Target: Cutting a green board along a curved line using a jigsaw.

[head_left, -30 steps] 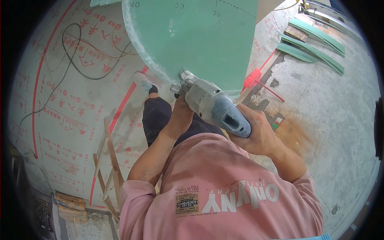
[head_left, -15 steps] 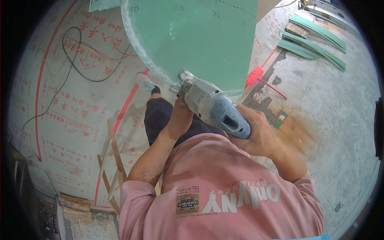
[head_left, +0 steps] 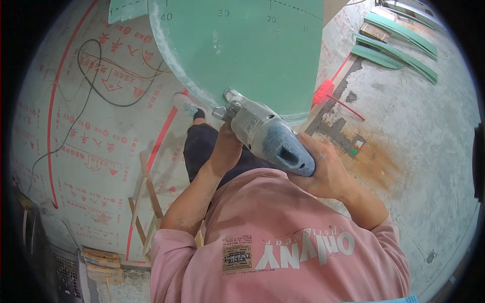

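One grey-and-blue power tool (head_left: 277,137) sits near the middle of the view, its metal head over the lower curved edge of one large green board (head_left: 242,63), which spreads out at 12 o'clock from it. Two bare hands are on the tool. The right hand (head_left: 321,162), at 4 o'clock, is wrapped firmly about the blue rear end. The left hand (head_left: 229,146), at 8 o'clock, is against the front underside; its fingers are hidden there, so I cannot tell how far they close.

Further out, one red brush (head_left: 323,92) lies on the floor at 2 o'clock, and beyond it, also toward 2, are at least three long green strips (head_left: 401,36). One shoe (head_left: 187,104) shows at 10 o'clock; past it, one dark looped cable (head_left: 121,105). At 8 o'clock stands one wooden frame (head_left: 152,194), and the pink shirt (head_left: 283,217) fills 6 o'clock.
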`<action>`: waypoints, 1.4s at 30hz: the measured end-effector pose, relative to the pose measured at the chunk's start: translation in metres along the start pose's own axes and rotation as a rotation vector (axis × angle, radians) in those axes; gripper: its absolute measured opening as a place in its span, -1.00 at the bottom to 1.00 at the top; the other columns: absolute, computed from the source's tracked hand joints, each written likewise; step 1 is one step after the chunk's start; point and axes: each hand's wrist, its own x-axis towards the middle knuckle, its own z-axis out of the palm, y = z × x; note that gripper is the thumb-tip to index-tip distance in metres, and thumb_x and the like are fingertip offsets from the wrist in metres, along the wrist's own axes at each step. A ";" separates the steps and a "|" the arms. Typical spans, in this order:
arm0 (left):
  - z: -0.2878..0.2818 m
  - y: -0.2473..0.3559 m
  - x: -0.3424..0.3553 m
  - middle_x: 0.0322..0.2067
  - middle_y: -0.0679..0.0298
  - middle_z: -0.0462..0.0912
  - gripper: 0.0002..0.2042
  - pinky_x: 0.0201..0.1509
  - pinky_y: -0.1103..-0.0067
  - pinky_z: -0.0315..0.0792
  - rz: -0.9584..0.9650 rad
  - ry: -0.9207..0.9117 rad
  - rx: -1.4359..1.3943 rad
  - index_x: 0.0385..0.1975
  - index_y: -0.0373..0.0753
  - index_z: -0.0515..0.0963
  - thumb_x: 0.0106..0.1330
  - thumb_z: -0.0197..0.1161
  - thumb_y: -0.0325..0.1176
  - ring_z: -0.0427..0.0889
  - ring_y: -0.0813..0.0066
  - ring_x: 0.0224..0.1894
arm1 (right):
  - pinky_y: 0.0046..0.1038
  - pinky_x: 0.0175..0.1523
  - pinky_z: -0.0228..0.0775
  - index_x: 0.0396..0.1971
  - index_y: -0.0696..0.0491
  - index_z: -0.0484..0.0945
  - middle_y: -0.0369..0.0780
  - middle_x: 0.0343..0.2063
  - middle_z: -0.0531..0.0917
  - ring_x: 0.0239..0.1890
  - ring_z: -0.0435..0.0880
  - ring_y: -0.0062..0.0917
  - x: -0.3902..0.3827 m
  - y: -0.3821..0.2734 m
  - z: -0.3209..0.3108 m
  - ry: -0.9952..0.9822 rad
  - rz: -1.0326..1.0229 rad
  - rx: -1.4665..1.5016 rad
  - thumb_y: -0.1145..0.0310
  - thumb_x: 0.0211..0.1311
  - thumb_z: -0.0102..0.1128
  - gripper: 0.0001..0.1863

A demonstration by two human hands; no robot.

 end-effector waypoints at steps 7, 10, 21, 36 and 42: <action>-0.008 0.002 -0.001 -0.16 0.31 0.74 -0.82 -0.05 0.60 0.55 -0.090 -0.008 -0.050 -0.03 -0.34 0.61 0.47 0.14 -0.49 0.67 0.61 -0.13 | -0.29 -0.21 0.51 -0.17 0.12 0.58 -0.06 -0.42 0.64 -0.38 0.66 -0.11 0.001 -0.004 0.002 -0.018 0.014 0.009 0.46 -0.05 0.43 -0.63; -0.008 0.003 -0.001 -0.16 0.31 0.74 -0.82 -0.05 0.60 0.54 -0.027 -0.018 0.046 -0.04 -0.34 0.62 0.47 0.15 -0.48 0.67 0.62 -0.12 | -0.29 -0.19 0.51 -0.16 0.12 0.57 -0.05 -0.41 0.65 -0.36 0.67 -0.12 0.000 -0.005 0.004 -0.005 0.035 0.030 0.47 -0.04 0.43 -0.62; -0.016 -0.007 0.000 -0.16 0.21 0.74 -0.83 0.01 0.54 0.54 0.141 -0.034 0.245 -0.08 -0.37 0.62 0.45 0.13 -0.52 0.67 0.51 -0.09 | -0.28 -0.21 0.51 -0.19 0.12 0.55 -0.05 -0.44 0.64 -0.36 0.67 -0.08 0.001 -0.007 0.003 0.007 0.003 0.037 0.47 -0.02 0.43 -0.65; -0.018 0.019 0.001 -0.09 0.19 0.73 -0.80 0.09 0.52 0.51 0.132 -0.097 0.329 -0.05 -0.36 0.61 0.46 0.09 -0.54 0.68 0.44 0.00 | -0.26 -0.25 0.49 -0.22 0.13 0.52 -0.04 -0.47 0.61 -0.40 0.66 -0.06 0.003 -0.013 0.006 0.041 -0.006 0.073 0.46 0.03 0.42 -0.69; -0.020 0.024 0.001 -0.06 0.19 0.73 -0.78 0.14 0.51 0.51 0.166 -0.064 0.365 0.02 -0.35 0.59 0.49 0.07 -0.51 0.68 0.41 0.03 | -0.23 -0.22 0.49 -0.20 0.13 0.52 -0.02 -0.45 0.62 -0.38 0.63 -0.01 0.007 -0.014 0.007 0.028 0.003 0.083 0.45 0.04 0.41 -0.68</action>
